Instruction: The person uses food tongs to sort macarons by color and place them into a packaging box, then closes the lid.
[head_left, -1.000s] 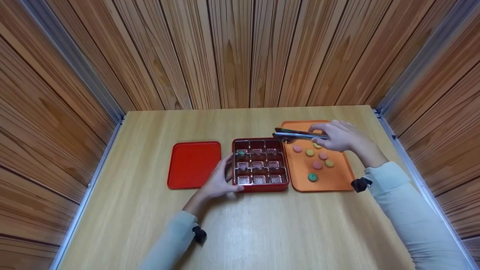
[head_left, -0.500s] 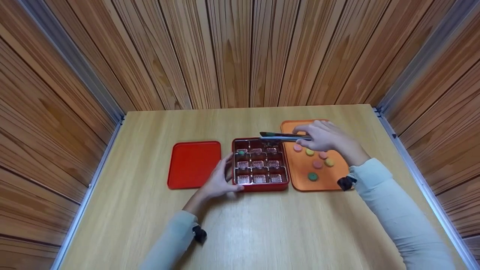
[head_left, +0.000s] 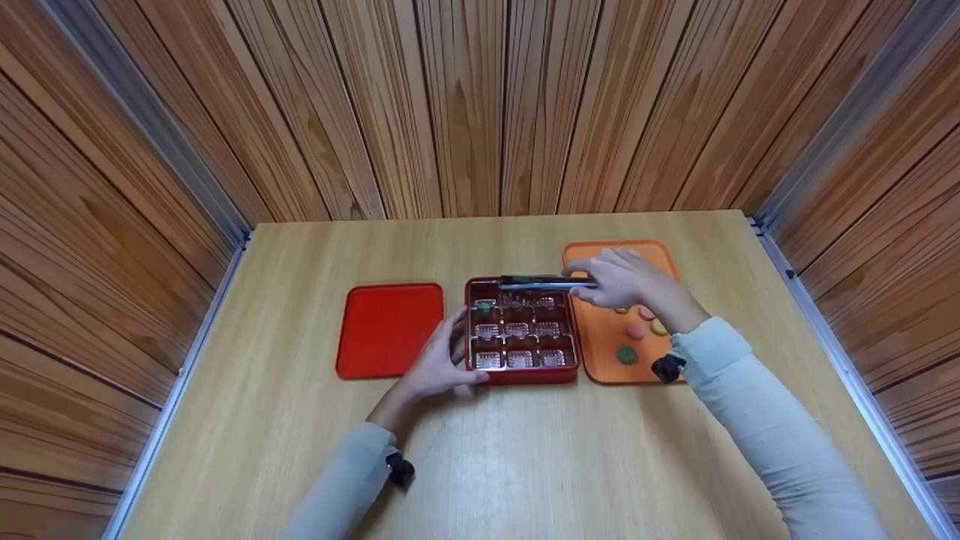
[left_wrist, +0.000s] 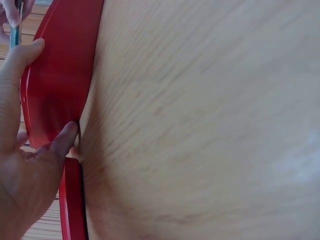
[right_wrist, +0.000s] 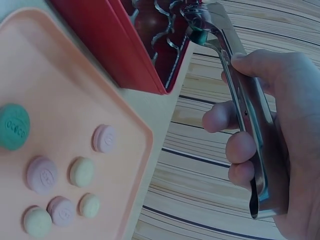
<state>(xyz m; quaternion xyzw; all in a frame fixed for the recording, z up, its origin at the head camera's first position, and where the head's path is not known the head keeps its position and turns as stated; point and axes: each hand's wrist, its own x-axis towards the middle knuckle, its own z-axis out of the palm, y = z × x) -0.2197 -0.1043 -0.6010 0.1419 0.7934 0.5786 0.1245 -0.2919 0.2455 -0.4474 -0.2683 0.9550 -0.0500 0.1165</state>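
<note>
My right hand (head_left: 611, 281) grips metal tongs (head_left: 547, 283), holding them level over the back row of the red box (head_left: 525, 377). A green piece that looks like a macaron (right_wrist: 198, 36) shows at the tong tips in the right wrist view, partly hidden. The box has a clear divided insert, and a green macaron (head_left: 484, 304) sits in its back-left compartment. My left hand (head_left: 435, 364) holds the box at its left side, the thumb by the near-left corner. In the left wrist view two digits touch the box's red wall (left_wrist: 62, 75).
An orange tray (head_left: 607, 367) stands right of the box, bearing several pink, cream and green macarons (right_wrist: 14, 126), partly covered by my right arm. The red lid (head_left: 390, 330) lies left of the box. Wood-panelled walls (head_left: 480, 112) enclose the table.
My right hand has carried the tongs leftward from above the orange tray to over the box's back row, and the tong arms look closer together. My left hand and the box have stayed put.
</note>
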